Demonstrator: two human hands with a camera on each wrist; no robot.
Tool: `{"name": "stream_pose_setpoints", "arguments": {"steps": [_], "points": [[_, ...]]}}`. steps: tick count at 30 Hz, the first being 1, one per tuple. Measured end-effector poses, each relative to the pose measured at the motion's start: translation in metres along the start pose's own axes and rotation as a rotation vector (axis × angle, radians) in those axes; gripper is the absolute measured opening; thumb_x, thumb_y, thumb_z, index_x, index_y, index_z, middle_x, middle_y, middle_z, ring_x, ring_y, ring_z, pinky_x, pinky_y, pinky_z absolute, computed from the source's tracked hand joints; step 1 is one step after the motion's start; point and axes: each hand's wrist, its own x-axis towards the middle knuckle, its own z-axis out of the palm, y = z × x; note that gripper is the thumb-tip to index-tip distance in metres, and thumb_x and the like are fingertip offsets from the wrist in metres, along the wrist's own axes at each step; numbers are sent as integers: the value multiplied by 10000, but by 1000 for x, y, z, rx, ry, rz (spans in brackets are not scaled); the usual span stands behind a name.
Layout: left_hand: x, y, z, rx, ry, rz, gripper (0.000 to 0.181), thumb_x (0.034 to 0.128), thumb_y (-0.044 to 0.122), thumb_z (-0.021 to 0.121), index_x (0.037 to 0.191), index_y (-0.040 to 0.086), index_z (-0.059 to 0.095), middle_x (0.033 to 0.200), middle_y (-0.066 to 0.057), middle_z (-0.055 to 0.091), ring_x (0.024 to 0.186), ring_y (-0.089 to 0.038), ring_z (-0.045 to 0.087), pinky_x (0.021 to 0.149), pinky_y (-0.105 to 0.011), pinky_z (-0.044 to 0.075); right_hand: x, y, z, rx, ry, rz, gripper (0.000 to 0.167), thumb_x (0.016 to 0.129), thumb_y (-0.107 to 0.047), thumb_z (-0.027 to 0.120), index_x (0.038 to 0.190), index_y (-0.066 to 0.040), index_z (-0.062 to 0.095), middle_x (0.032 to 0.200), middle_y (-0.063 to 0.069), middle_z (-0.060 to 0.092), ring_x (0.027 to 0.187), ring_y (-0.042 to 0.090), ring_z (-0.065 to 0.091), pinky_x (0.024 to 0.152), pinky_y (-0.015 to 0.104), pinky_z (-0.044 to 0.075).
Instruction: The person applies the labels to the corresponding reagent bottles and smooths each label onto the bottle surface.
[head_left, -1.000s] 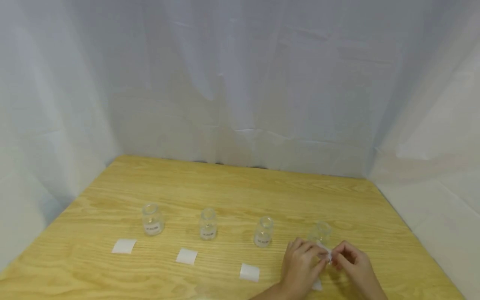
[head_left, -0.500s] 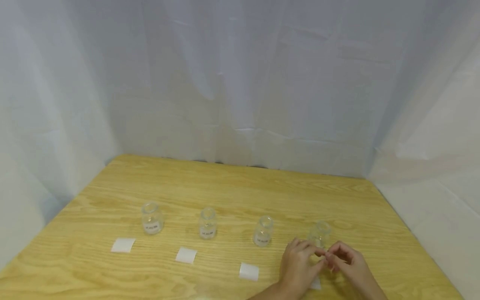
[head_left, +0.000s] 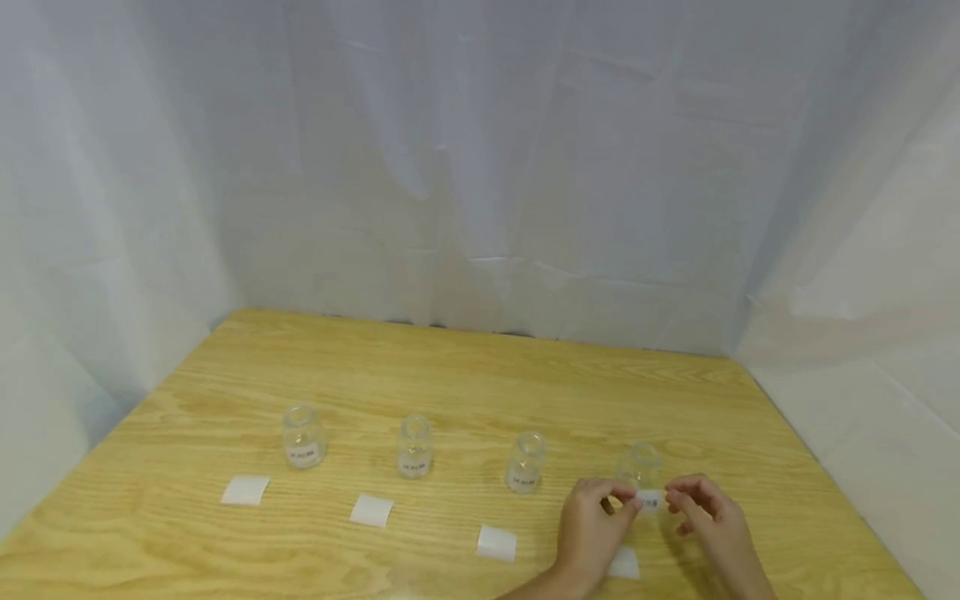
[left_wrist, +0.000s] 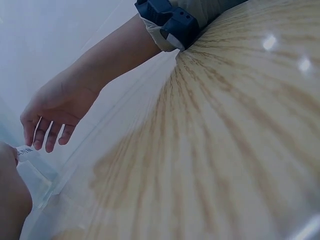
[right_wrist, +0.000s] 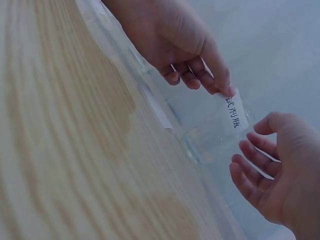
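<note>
My left hand point(head_left: 592, 527) pinches a small white label point(head_left: 648, 499) by its left end, between thumb and forefinger. Dark printed characters show on the label point(right_wrist: 234, 111) in the right wrist view. Close by its other end is my right hand point(head_left: 712, 517), thumb and forefinger a little apart, the other fingers loosely bent; it appears to hold nothing. Just behind the label stands a clear glass bottle point(head_left: 643, 460), its lower part hidden. A white paper square point(head_left: 624, 563) lies beneath, partly covered by my left hand.
Left of my hands, three clear glass bottles with white labels stand in a row: a near one point(head_left: 526, 461), a middle one point(head_left: 415, 447) and a far-left one point(head_left: 303, 436). White paper squares point(head_left: 497, 542) lie before them on the wooden table point(head_left: 480, 375). White sheeting point(head_left: 480, 167) surrounds the table.
My fingertips were together on the label; now my right hand has drawn back to the right, and the label shows flat, its print facing me, in my left hand.
</note>
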Motion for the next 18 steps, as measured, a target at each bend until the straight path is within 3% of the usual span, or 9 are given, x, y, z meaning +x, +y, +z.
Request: {"name": "stream_pose_setpoints", "arguments": {"steps": [8,14,16,18], "points": [[1,0,0,-37,16,-38,52,753,124,758,784,113,718,732,153,606,618,24,444,538,-125,385,1,0,3,-1,-36,23,130,893,-59,592,951,57,582,822,59,564,728,77,534,546,289,517],[3,-2,-1,138,9,-45,62,750,176,764,794,168,721,716,203,569,604,41,406,559,-142,396,0,0,4,-66,-27,-16,131,877,-113,633,901,11,597,840,59,572,735,76,524,544,289,516],[3,-3,-1,209,13,-16,73,744,191,768,797,179,720,715,207,569,602,50,398,568,-149,405,-1,0,5,-91,-26,-50,114,875,-119,637,889,-12,600,849,57,576,742,81,525,540,291,515],[4,-5,-1,284,20,30,87,739,202,772,804,183,718,722,207,582,608,57,404,661,-177,449,-1,2,4,-118,-29,-87,92,876,-121,637,889,-36,603,867,50,577,759,75,526,547,285,512]]}}
